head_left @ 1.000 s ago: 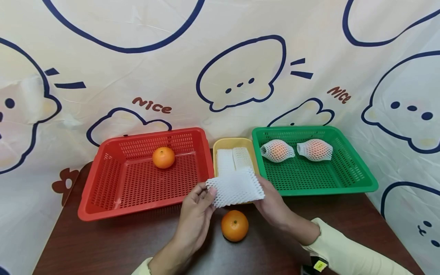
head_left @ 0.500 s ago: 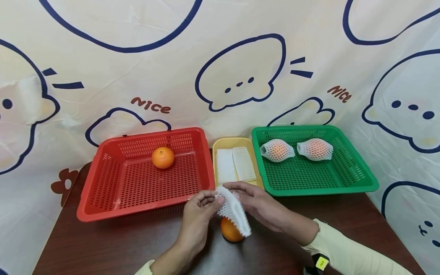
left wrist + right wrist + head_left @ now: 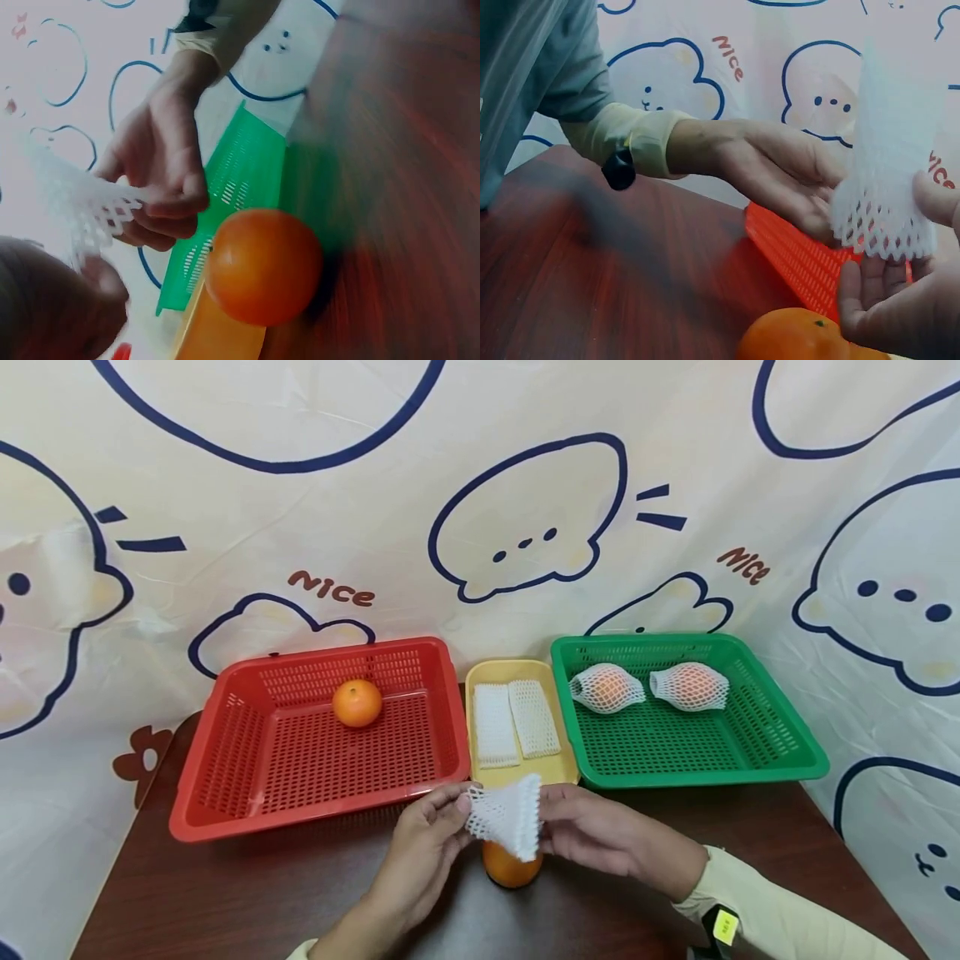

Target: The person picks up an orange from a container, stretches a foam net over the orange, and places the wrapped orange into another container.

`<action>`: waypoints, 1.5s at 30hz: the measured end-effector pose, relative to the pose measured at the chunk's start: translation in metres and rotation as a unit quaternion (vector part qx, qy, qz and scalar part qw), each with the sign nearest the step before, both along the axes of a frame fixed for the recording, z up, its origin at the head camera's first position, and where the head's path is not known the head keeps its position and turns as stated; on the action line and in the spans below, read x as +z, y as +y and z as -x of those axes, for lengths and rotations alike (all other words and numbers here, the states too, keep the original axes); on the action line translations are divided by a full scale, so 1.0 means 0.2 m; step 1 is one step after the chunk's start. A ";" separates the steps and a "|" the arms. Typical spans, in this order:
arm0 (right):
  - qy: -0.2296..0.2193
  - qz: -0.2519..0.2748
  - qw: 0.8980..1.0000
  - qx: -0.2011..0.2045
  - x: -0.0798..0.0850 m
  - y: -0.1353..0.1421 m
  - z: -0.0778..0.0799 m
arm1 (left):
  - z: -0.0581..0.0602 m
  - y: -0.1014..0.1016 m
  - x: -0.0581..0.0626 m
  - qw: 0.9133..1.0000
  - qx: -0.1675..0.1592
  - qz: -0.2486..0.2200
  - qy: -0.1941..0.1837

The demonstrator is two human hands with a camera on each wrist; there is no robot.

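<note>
A white foam fruit net is held up between both hands, its mouth flared toward the right. My left hand pinches its narrower left end between thumb and fingers. My right hand holds the flared rim, fingers partly hidden behind the mesh; in the right wrist view the thumb and fingers of the right hand lie on either side of the rim. Just below the net, an orange sits on the table, its top covered by the mesh in the head view. The left wrist view shows this orange whole.
To the left stands a red basket with one orange inside. A yellow tray holds two flat foam nets. On the right, a green basket contains two netted fruits. A printed cloth hangs behind.
The foam net was spread flat over the yellow tray, then tilted down across the orange, and now points sideways with its mouth opened. The right hand has shifted to the flared rim.
</note>
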State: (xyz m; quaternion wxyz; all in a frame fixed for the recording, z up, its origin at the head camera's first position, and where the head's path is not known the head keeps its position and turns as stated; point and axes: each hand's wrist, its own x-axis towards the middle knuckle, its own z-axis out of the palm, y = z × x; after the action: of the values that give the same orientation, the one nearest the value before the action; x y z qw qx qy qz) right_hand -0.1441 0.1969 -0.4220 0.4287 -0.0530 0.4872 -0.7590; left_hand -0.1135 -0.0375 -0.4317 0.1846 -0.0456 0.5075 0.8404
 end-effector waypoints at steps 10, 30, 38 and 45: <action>-0.025 0.119 0.991 -0.061 0.01 0.03 0.01 | 0.00 -0.07 -0.03 0.937 -0.245 -0.246 -0.040; -0.004 -0.072 0.991 -0.110 -0.13 0.04 -0.10 | -0.06 0.03 -0.13 0.996 -0.043 0.050 -0.062; 0.045 -0.236 0.952 -0.191 -0.24 -0.03 -0.14 | -0.08 0.13 -0.24 0.977 0.047 0.203 -0.051; 0.068 -0.320 0.910 -0.254 -0.33 -0.10 -0.12 | -0.06 0.21 -0.29 0.960 0.134 0.241 -0.034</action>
State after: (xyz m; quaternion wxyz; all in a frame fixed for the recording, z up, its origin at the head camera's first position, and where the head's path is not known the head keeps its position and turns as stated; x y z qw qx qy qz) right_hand -0.1195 0.1769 -0.4879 0.1814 0.1614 0.7290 -0.6400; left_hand -0.1012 0.0053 -0.4897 0.0705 -0.1850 0.6780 0.7079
